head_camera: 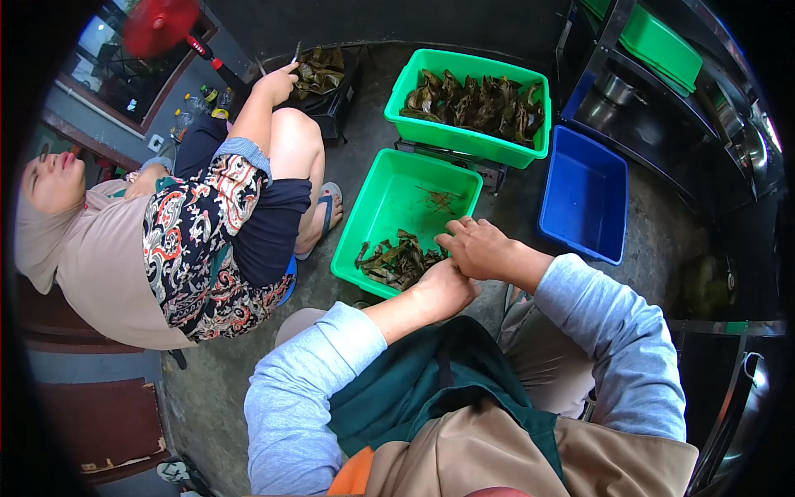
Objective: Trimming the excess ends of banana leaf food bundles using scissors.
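Observation:
My left hand (444,289) and my right hand (477,247) meet at the near right corner of a green plastic tub (407,163). Their fingers touch or overlap, and whatever may be between them is hidden. Crumpled dark brown-green leaf pieces (400,261) lie in the near end of this tub, just left of my hands. Some thin brown strips (440,200) rest near its far right side. Beyond stands a second green plastic tub (459,136), filled with upright bundles wrapped in dark leaves (469,105).
An empty blue plastic tub (584,192) stands at right, near metal shelving (658,112). At left sits a co-worker (217,217), one hand at leaf-wrapped bundles (318,71) on a black stand. A red fan (160,25) and plastic bottles (197,105) are behind them.

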Tool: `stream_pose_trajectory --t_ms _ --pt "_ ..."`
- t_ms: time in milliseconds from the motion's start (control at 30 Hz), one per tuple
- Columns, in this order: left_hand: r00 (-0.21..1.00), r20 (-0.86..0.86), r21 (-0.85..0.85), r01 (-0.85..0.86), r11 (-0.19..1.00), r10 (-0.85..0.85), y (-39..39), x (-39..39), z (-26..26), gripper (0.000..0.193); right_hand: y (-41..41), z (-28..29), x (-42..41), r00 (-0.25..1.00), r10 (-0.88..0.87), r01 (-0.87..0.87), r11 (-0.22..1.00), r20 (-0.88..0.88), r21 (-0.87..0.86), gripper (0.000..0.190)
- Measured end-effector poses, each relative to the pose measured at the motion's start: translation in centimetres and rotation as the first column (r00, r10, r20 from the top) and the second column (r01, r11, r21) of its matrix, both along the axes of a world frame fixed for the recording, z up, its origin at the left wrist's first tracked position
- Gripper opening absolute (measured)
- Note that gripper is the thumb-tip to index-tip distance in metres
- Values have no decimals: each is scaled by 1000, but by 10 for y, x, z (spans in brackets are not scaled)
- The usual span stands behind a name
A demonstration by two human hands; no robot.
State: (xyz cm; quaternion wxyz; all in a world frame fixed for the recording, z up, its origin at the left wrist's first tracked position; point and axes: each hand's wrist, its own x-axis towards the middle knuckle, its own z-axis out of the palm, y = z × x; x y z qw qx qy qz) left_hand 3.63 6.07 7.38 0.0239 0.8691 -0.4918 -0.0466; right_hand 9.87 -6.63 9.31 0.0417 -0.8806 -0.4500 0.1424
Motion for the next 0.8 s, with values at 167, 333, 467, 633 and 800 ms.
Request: stream_pose_trajectory --t_ms 167,333,467,633,800 --pt "1000 -6 -11 -2 1000 2 1 1 4 12 1 2 1 1000 0 0 1000 -8 -7 31" --pt "1000 -20 8 -1 1000 1 3 2 5 13 2 1 2 1000 3 -3 1000 0 -5 32" --pt "1000 -12 48 2 999 -1 4 3 7 13 4 3 3 1000 2 -3 1000 -15 -5 31" --pt "1000 -2 33 5 999 -5 6 4 9 13 6 6 4 1000 1 -1 1000 -20 -16 31" --pt "1000 -2 42 5 999 -4 6 5 9 10 8 11 4 999 -5 4 1000 -34 -31 31"
